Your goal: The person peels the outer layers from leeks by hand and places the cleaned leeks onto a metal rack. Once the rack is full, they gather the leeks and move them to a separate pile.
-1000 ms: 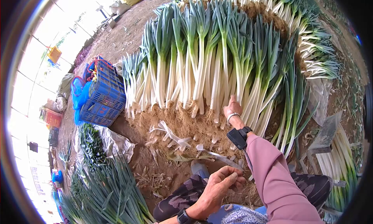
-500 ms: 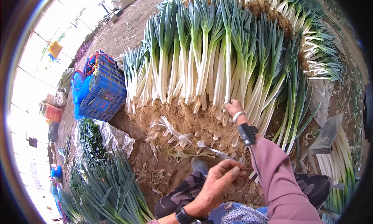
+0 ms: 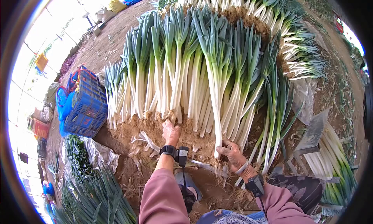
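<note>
A broad row of leeks point(image 3: 194, 84) lies on the ground before me, green leaves away from me and white stalks and brown roots toward me. My right hand point(image 3: 235, 158) is closed round the root end of one long leek point(image 3: 214, 107), which lies over the row and sticks out toward me. To the left, my left hand point(image 3: 171, 132) reaches to the root ends, its fingers bent around the base of another leek point(image 3: 176, 80); its fingertips are partly hidden among the roots. White strips point(image 3: 145, 140) lie on the roots left of my left hand.
A blue crate point(image 3: 87, 109) with blue netting stands left of the row. Dark green leaves point(image 3: 97, 196) are heaped at lower left. More leeks point(image 3: 299, 55) curve behind and to the right. A metal plate stand point(image 3: 312, 134) and a stack of leeks point(image 3: 330, 161) are at right.
My left hand has moved from near my lap forward to the roots. My right hand has drawn one leek toward me out of the row. The view has shifted.
</note>
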Available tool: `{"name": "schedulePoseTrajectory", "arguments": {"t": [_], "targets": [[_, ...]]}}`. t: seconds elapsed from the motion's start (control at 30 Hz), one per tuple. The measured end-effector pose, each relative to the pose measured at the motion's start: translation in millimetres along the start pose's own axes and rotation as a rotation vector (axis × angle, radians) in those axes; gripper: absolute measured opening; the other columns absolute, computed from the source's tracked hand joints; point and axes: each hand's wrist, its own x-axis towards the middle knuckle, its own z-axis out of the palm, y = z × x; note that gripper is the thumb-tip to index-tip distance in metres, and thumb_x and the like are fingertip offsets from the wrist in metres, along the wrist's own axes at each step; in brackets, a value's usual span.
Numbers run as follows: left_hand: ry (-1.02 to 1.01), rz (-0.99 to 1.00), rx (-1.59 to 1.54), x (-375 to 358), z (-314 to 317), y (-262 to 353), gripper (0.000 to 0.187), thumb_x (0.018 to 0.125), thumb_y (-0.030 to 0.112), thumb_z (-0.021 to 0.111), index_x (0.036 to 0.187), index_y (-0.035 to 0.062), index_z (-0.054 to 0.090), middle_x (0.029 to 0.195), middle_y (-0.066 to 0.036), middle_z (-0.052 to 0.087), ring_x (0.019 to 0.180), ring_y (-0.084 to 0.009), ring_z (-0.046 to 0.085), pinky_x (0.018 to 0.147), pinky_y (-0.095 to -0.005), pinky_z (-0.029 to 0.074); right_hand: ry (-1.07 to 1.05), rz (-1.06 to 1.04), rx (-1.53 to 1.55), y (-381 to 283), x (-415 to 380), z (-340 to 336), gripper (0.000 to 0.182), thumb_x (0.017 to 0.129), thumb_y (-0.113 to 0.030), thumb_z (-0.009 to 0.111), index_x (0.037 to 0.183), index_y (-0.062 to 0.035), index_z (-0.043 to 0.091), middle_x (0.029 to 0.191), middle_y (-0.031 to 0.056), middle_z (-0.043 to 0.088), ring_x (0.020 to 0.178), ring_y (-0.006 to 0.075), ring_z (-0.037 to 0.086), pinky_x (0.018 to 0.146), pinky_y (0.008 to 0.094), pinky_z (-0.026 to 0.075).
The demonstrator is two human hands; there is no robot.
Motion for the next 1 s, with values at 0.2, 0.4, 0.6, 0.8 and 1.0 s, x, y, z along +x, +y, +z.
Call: {"name": "schedulePoseTrajectory", "arguments": {"t": [0.2,0.4,0.6,0.8,1.0], "targets": [[0.023,0.049,0.091,9.1,-7.5,11.0,0.019,0.076,0.017,0.058,0.089,0.0049,0.064,0.094,-0.019,0.063,0.089,-0.0349,0.063,0.079,-0.0498,0.046,0.046,-0.03,0.097,-6.0,-4.0,-3.0,0.036,0.087,-0.026,0.066,0.107,0.0021,0.055,0.079,0.0032,0.061,0.07,0.0106,0.061,0.067,0.0231,0.049],[0.067,0.33,0.326,-48.2,-74.7,39.7,0.018,0.081,0.019,0.056,0.08,0.0034,0.065,0.085,-0.017,0.063,0.079,-0.0282,0.062,0.071,-0.044,0.043,-0.036,-0.061,-0.003,-35.4,-15.2,-1.8,0.033,0.09,-0.023,0.06,0.109,0.0041,0.056,0.092,0.0111,0.067,0.068,0.0155,0.064,0.068,0.0282,0.054],[-0.555,0.053,-0.38,-158.5,-128.5,52.7,0.03,0.079,0.008,0.058,0.105,-0.0053,0.054,0.092,-0.025,0.063,0.086,-0.0304,0.064,0.076,-0.0395,0.051,-0.077,-0.052,-0.102,7.8,-50.4,57.0,0.03,0.084,-0.022,0.068,0.102,0.0009,0.065,0.087,0.0057,0.065,0.08,0.0107,0.058,0.07,0.0235,0.046],[-0.466,0.211,-0.409,-194.9,-145.8,25.5,0.048,0.083,0.009,0.054,0.126,-0.0093,0.04,0.095,-0.022,0.063,0.09,-0.0263,0.064,0.075,-0.0373,0.05,-0.01,0.003,-0.155,30.8,-81.1,78.5,0.023,0.087,-0.015,0.062,0.103,0.0021,0.063,0.089,0.0037,0.064,0.08,0.0094,0.058,0.076,0.0241,0.046],[-0.905,-0.127,-1.107,-220.3,-152.0,5.6,0.033,0.093,0.02,0.058,0.117,-0.001,0.051,0.089,-0.002,0.059,0.07,-0.0071,0.055,0.058,-0.0228,0.049,-0.076,-0.038,-0.116,31.5,-94.8,90.2,0.024,0.094,-0.023,0.054,0.106,-0.0033,0.061,0.092,0.0048,0.065,0.082,0.0124,0.06,0.076,0.0278,0.049]]}}
